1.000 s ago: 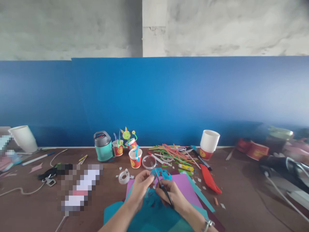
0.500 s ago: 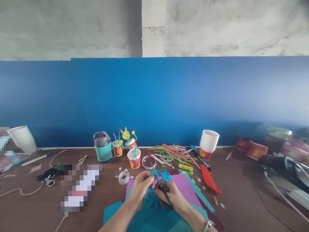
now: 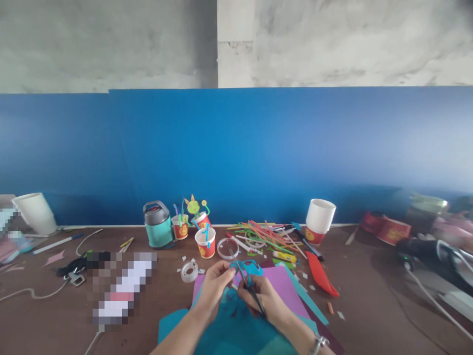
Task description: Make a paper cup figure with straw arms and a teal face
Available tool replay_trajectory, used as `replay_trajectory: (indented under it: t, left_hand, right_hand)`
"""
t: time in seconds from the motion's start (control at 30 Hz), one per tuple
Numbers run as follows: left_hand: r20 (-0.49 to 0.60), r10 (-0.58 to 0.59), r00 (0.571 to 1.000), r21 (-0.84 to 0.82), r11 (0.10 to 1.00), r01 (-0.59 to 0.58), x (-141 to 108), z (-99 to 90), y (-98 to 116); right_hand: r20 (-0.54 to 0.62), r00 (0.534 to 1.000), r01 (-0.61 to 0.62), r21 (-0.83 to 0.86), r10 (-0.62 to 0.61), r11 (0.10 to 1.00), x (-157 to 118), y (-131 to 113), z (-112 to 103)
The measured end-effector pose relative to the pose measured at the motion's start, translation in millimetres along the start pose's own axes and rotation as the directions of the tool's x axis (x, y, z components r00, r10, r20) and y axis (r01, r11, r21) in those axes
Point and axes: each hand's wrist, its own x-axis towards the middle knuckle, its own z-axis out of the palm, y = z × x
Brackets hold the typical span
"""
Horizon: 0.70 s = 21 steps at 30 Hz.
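Between the fingertips of my left hand (image 3: 217, 286) is a small blue paper piece (image 3: 233, 266). My right hand (image 3: 263, 295) is closed on black-handled scissors (image 3: 242, 270), whose blades point up and to the left beside that piece. More blue paper scraps (image 3: 252, 267) lie just beyond my hands. Under both hands are a large teal sheet (image 3: 229, 335) and a purple sheet (image 3: 288, 288). A clear tape roll (image 3: 189, 271) sits left of my hands, and a second, wider roll (image 3: 228, 248) is just past them.
Red paper cups (image 3: 205, 242) with straws stand behind, beside a teal flask (image 3: 158, 227). Colored straws (image 3: 264, 235) are heaped at the back, near stacked white cups (image 3: 320, 217). A red item (image 3: 321, 275) and a glue stick (image 3: 284, 256) lie to the right.
My right hand and the scissors have shifted very slightly to the right. My left hand has stayed in nearly the same place.
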Motion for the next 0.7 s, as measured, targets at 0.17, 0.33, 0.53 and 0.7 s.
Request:
replay_trajectory:
  t: [0.17,0.33,0.53,0.7]
  left_hand:
    - [0.012,-0.016,1.0,-0.017,1.0,0.017,-1.7,2.3,1.8]
    - [0.043,-0.018,0.999,-0.013,1.0,0.019,-1.6,3.0,3.5]
    - [0.046,-0.026,0.999,-0.005,1.0,0.027,-1.7,2.2,5.0]
    - [0.038,-0.043,0.998,-0.049,0.998,0.045,-3.4,4.6,6.1]
  right_hand:
    - [-0.001,1.0,0.002,0.0,-0.002,1.0,1.0,2.1,-0.6]
    - [0.027,1.0,0.001,0.045,-0.002,0.999,-0.1,-0.1,-0.2]
    - [0.014,1.0,-0.001,0.003,0.001,1.0,-0.5,-1.9,-0.8]
    - [0.016,1.0,-0.002,-0.005,0.002,1.0,-1.1,-3.1,-1.6]
